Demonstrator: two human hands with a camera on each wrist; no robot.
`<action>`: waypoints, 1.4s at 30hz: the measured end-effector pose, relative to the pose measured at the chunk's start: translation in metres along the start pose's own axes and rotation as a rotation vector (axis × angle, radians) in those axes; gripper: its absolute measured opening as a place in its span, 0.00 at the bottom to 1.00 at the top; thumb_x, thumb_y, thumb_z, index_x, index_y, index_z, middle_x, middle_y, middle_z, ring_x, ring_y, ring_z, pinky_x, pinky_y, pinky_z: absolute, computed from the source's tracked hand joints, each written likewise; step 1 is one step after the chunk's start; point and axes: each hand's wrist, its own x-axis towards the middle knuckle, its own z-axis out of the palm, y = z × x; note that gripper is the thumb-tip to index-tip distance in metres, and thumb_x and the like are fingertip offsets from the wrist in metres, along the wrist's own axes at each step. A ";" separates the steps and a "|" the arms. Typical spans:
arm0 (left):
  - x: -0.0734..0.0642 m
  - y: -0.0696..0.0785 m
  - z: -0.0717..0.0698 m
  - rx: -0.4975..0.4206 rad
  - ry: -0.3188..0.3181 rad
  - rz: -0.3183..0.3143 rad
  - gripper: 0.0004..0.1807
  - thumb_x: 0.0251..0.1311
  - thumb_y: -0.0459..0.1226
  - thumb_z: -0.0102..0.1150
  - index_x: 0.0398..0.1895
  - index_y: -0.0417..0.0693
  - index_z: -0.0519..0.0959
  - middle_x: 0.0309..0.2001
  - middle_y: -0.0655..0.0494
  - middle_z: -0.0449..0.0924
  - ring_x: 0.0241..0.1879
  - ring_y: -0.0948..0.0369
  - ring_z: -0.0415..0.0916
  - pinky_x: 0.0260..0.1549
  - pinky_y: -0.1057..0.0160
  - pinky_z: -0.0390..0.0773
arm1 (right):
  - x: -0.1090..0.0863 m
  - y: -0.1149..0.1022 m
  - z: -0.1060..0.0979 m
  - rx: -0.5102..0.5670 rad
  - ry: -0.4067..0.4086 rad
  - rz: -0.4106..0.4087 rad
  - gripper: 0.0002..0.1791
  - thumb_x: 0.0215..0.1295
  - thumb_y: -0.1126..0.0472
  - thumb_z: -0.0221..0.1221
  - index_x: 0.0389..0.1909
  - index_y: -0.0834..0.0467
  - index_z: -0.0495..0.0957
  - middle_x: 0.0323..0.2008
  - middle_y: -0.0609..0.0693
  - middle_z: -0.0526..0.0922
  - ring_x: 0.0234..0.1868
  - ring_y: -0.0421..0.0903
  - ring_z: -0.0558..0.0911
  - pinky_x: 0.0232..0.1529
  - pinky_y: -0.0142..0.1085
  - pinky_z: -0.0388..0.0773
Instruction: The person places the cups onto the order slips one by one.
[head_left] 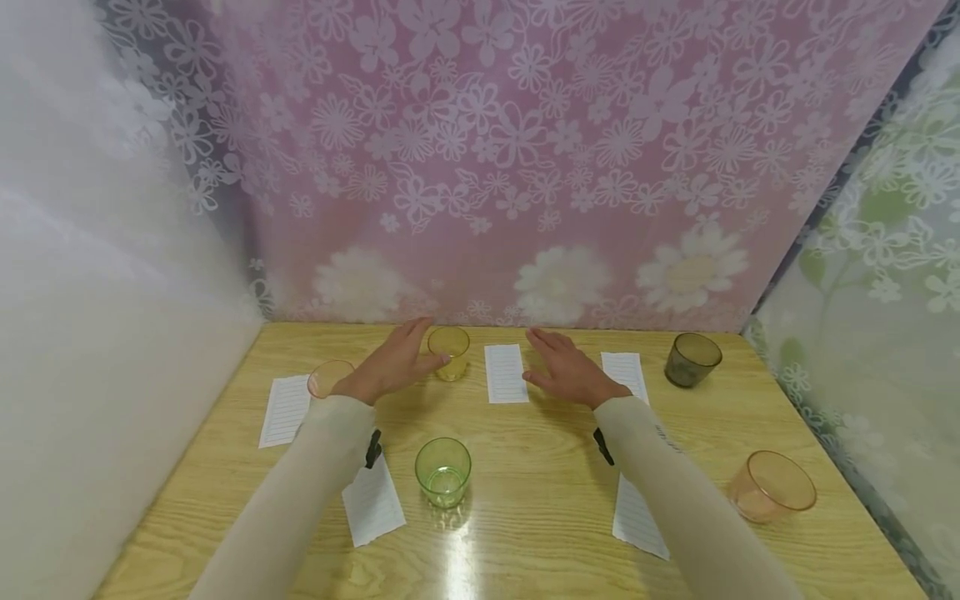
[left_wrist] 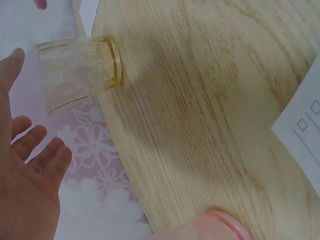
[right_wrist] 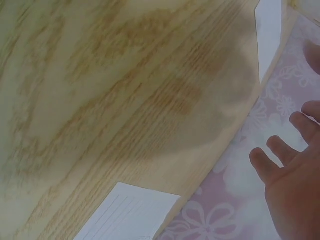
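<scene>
My left hand (head_left: 396, 363) is held over the far side of the table beside a yellow glass (head_left: 450, 343), its thumb overlapping the glass in the head view. In the left wrist view the fingers are spread apart around air, and the same glass stands upright past them. My right hand (head_left: 567, 372) hovers, fingers extended and holding nothing, between a lined paper slip (head_left: 507, 375) at the back centre and another slip (head_left: 624, 372) to its right. Partly behind my left wrist is a pinkish-orange glass (head_left: 327, 377).
A green glass (head_left: 443, 475) stands between my forearms. To the right are a dark olive glass (head_left: 692, 361) and a pink-orange glass (head_left: 772, 487). More paper slips lie at left (head_left: 285, 411), by my left sleeve (head_left: 375, 507) and under my right forearm (head_left: 637, 517). A floral curtain (head_left: 480, 167) borders the table's back.
</scene>
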 end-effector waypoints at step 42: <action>0.012 -0.006 0.024 0.005 -0.015 -0.021 0.50 0.80 0.56 0.60 0.91 0.48 0.47 0.87 0.43 0.56 0.84 0.40 0.57 0.80 0.34 0.64 | 0.007 0.005 0.030 -0.021 -0.152 0.052 0.41 0.86 0.48 0.52 0.90 0.57 0.49 0.89 0.57 0.50 0.88 0.70 0.48 0.80 0.77 0.52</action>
